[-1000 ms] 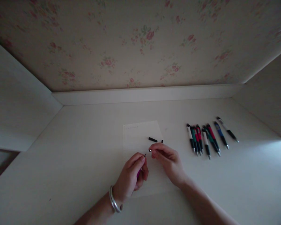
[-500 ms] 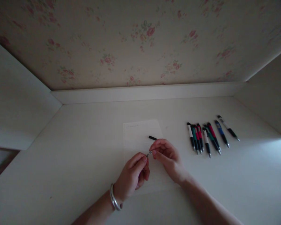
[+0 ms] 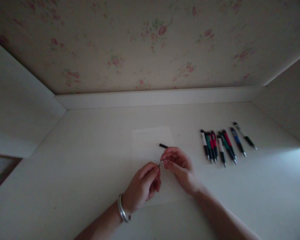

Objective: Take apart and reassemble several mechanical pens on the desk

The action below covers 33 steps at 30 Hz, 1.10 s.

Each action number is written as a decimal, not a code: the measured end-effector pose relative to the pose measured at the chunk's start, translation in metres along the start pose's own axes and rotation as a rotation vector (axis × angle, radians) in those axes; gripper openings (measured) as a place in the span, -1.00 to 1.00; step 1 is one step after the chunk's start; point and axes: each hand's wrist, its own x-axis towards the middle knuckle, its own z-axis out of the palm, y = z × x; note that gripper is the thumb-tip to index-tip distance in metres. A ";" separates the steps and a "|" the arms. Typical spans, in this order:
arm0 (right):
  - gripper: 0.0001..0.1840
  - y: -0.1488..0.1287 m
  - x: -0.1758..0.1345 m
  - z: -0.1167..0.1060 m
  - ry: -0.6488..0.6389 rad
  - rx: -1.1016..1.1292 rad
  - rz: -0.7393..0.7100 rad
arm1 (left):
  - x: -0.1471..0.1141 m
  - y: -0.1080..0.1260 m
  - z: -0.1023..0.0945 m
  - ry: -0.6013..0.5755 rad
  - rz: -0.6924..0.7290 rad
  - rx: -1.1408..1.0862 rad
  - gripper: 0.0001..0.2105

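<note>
My left hand (image 3: 143,180), with a silver bangle (image 3: 123,208) at its wrist, pinches a thin pen refill (image 3: 159,165); only its end shows past the fingertips, the rest hidden in the hand. Between the thumb and forefinger of my right hand (image 3: 178,166) is a small silver pen tip (image 3: 162,161). The refill's end meets or nearly touches the pen tip. Just beyond my right fingers lies a short black tube (image 3: 163,145), perhaps a pen grip, partly covered by that hand. Both hands are above a sheet of paper (image 3: 146,143) with faint writing at its top.
To the right, several click pens lie in a loose row on the white desk: a white one (image 3: 204,143), a blue one (image 3: 238,141) and a white-and-black one (image 3: 245,136) among them. White panels and a floral wall (image 3: 152,50) bound the desk.
The end of the refill in my left hand has come closer to the pen tip in my right hand. The view has shifted slightly; the pens and black tube lie as before.
</note>
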 end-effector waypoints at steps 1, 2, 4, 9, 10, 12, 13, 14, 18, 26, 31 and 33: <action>-0.79 0.000 0.000 0.000 0.013 -0.005 -0.008 | 0.000 0.000 0.000 -0.001 0.003 0.002 -0.70; -0.80 0.000 0.000 -0.001 0.034 -0.014 -0.026 | 0.000 0.000 0.000 -0.002 0.003 0.000 -0.70; -0.86 -0.001 0.001 -0.005 0.103 -0.087 -0.096 | 0.000 0.000 0.000 0.003 0.000 -0.014 -0.69; -0.93 -0.005 0.002 -0.012 0.155 -0.860 -0.414 | -0.001 0.001 0.000 0.045 0.006 -0.057 -0.65; -0.89 -0.005 0.002 -0.012 0.074 -1.007 -0.471 | -0.001 0.001 0.000 0.054 0.007 -0.067 -0.65; -0.83 -0.005 0.001 -0.010 -0.105 -1.187 -0.533 | 0.000 0.000 -0.001 0.064 0.011 -0.086 -0.65; -0.80 -0.004 0.001 -0.009 -0.165 -1.238 -0.535 | 0.000 0.000 -0.001 0.063 0.013 -0.094 -0.65; -0.77 -0.003 0.000 -0.008 -0.195 -1.272 -0.529 | 0.000 -0.001 -0.002 0.059 0.017 -0.098 -0.65; -0.73 -0.002 -0.001 -0.006 -0.146 -1.267 -0.553 | 0.001 -0.001 -0.002 0.039 0.026 -0.103 -0.65; -0.78 -0.022 0.010 -0.030 0.471 -1.176 -0.386 | 0.001 0.001 -0.002 0.044 0.005 -0.124 -0.68; -0.68 -0.022 0.014 -0.043 0.372 -1.355 -0.205 | 0.000 0.001 -0.002 0.038 -0.006 -0.116 -0.69; -0.69 -0.016 0.013 -0.043 0.270 -1.467 -0.254 | 0.000 0.001 -0.002 0.034 -0.011 -0.117 -0.69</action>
